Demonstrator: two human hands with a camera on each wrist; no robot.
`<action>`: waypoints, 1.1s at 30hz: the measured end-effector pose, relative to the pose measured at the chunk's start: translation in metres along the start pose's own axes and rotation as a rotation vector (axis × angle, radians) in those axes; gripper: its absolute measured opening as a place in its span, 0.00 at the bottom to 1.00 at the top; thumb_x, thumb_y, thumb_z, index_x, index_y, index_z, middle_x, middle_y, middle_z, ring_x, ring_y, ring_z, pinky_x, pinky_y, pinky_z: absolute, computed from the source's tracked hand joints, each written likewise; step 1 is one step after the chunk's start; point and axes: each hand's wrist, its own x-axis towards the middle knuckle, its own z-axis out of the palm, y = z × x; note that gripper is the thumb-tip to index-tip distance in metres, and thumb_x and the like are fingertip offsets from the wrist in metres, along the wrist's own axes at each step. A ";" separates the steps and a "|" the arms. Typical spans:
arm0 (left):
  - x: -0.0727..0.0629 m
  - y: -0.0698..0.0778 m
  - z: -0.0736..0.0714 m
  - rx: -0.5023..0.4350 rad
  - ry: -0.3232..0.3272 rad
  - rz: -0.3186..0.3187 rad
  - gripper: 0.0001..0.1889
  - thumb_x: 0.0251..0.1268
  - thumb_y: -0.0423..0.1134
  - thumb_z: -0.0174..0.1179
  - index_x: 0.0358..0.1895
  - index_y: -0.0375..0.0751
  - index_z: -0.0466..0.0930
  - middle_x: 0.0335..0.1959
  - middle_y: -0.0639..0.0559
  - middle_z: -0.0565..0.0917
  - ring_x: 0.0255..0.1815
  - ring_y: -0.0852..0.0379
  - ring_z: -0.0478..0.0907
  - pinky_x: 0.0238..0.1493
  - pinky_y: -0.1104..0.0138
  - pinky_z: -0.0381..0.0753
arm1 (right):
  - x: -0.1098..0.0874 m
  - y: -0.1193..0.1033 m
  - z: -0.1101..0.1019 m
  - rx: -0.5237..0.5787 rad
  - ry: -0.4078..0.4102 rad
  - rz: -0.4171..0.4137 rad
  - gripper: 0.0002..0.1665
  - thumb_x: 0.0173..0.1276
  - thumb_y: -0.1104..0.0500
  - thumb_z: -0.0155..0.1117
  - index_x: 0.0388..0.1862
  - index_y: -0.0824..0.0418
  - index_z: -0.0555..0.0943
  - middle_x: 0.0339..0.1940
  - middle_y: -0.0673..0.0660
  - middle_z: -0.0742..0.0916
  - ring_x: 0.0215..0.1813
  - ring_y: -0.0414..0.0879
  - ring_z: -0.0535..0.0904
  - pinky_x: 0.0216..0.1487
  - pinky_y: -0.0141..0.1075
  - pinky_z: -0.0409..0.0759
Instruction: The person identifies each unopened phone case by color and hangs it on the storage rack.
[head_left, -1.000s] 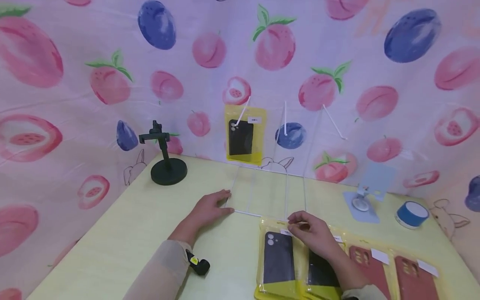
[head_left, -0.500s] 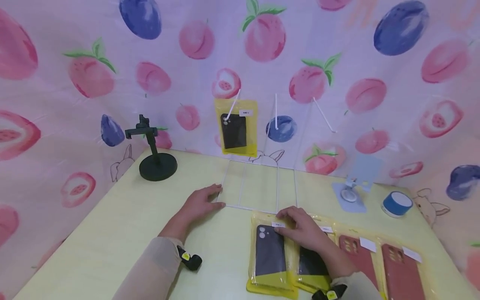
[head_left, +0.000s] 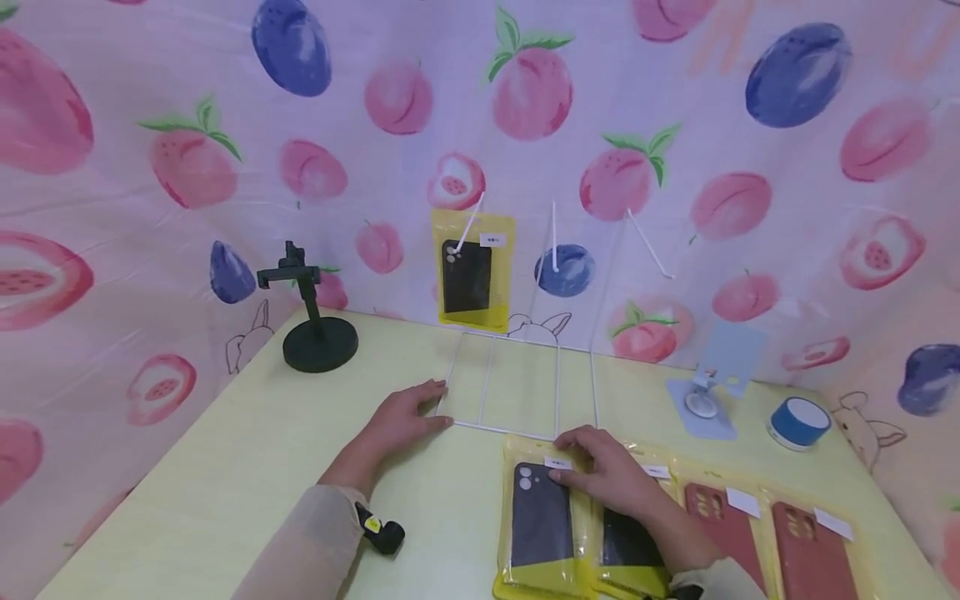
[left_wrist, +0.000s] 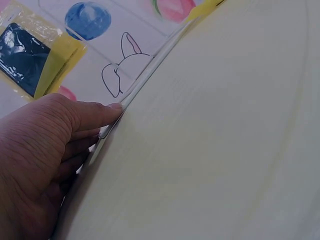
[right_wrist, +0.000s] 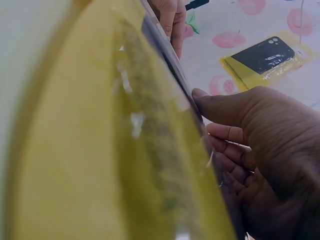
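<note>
Near the front left corner of a white wire display rack (head_left: 504, 430), my left hand (head_left: 401, 425) touches the rods with thumb and fingers apart. In the left wrist view its thumb tip lies along a rod. My right hand (head_left: 611, 471) is over a yellow packet with a dark phone case (head_left: 540, 517), its thumb on the packet beside the white label and its fingers loosely bent near the top edge. The packet lies flat on the table. Another packet with a black phone case (head_left: 630, 542) lies beside it, partly under my right forearm. A packaged black phone case (head_left: 467, 279) hangs on the rack's left hook.
Two packets with reddish phone cases (head_left: 813, 550) lie at the right. A black phone stand (head_left: 320, 344) stands at the back left. A light blue folding stand (head_left: 705, 407) and a blue and white round item (head_left: 798, 423) are at the back right. Two more hooks (head_left: 649, 243) project forward.
My right hand has lowered onto the dark phone case packet, its thumb now on it by the label. My left hand stays at the rack corner. The head view has shifted slightly.
</note>
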 end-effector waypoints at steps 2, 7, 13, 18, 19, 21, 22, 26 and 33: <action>0.001 0.000 0.001 0.008 0.002 0.007 0.32 0.64 0.49 0.68 0.70 0.45 0.74 0.75 0.49 0.68 0.77 0.47 0.61 0.77 0.49 0.56 | -0.001 -0.001 0.000 -0.007 0.007 -0.009 0.25 0.58 0.42 0.77 0.51 0.51 0.83 0.45 0.46 0.83 0.44 0.45 0.73 0.48 0.43 0.73; -0.001 -0.002 0.000 0.016 0.005 0.012 0.32 0.63 0.48 0.68 0.70 0.44 0.75 0.74 0.50 0.70 0.77 0.49 0.61 0.77 0.50 0.57 | -0.002 -0.004 0.003 -0.034 -0.016 -0.008 0.31 0.55 0.36 0.77 0.53 0.50 0.82 0.49 0.45 0.81 0.49 0.44 0.73 0.54 0.46 0.75; -0.001 0.000 0.000 -0.014 -0.002 0.033 0.32 0.64 0.48 0.68 0.70 0.43 0.74 0.74 0.51 0.70 0.77 0.49 0.61 0.77 0.50 0.57 | -0.004 -0.004 0.002 -0.097 -0.048 0.013 0.38 0.51 0.29 0.75 0.53 0.50 0.81 0.49 0.45 0.79 0.51 0.44 0.73 0.56 0.47 0.76; 0.001 0.000 0.001 -0.009 -0.005 0.008 0.31 0.64 0.48 0.68 0.70 0.45 0.74 0.74 0.53 0.70 0.77 0.51 0.60 0.77 0.52 0.56 | -0.002 -0.007 0.000 -0.097 -0.077 0.026 0.33 0.52 0.30 0.75 0.43 0.52 0.81 0.40 0.45 0.77 0.45 0.44 0.70 0.47 0.41 0.74; 0.001 0.001 0.001 -0.008 -0.005 0.008 0.31 0.64 0.48 0.68 0.70 0.45 0.74 0.74 0.52 0.70 0.77 0.50 0.61 0.77 0.51 0.56 | -0.002 -0.007 0.001 -0.084 -0.083 0.024 0.31 0.53 0.31 0.76 0.42 0.53 0.81 0.38 0.45 0.77 0.43 0.44 0.70 0.45 0.40 0.73; 0.001 0.001 0.000 -0.004 -0.003 0.013 0.31 0.64 0.47 0.68 0.70 0.44 0.74 0.74 0.51 0.70 0.77 0.49 0.61 0.77 0.51 0.56 | -0.002 -0.007 0.000 -0.066 -0.096 0.027 0.29 0.54 0.32 0.75 0.41 0.51 0.81 0.36 0.46 0.77 0.41 0.44 0.70 0.41 0.39 0.72; 0.001 0.001 0.000 -0.002 -0.002 0.016 0.31 0.64 0.47 0.68 0.70 0.44 0.74 0.74 0.51 0.70 0.77 0.49 0.61 0.77 0.51 0.56 | -0.002 -0.007 0.001 -0.057 -0.100 0.030 0.29 0.54 0.32 0.75 0.42 0.50 0.81 0.34 0.46 0.77 0.40 0.44 0.70 0.40 0.38 0.71; 0.000 0.003 0.000 0.000 0.000 0.028 0.31 0.64 0.47 0.68 0.70 0.43 0.74 0.74 0.50 0.70 0.77 0.48 0.61 0.77 0.50 0.56 | -0.004 -0.007 0.001 -0.034 -0.101 0.044 0.26 0.56 0.33 0.74 0.42 0.48 0.80 0.31 0.48 0.76 0.36 0.44 0.70 0.34 0.36 0.69; -0.001 0.003 -0.001 -0.004 -0.005 0.017 0.32 0.65 0.47 0.68 0.71 0.44 0.73 0.74 0.48 0.69 0.77 0.47 0.60 0.77 0.49 0.56 | -0.004 -0.003 0.000 -0.004 -0.089 0.018 0.21 0.62 0.36 0.72 0.42 0.48 0.80 0.30 0.49 0.76 0.34 0.44 0.70 0.32 0.36 0.68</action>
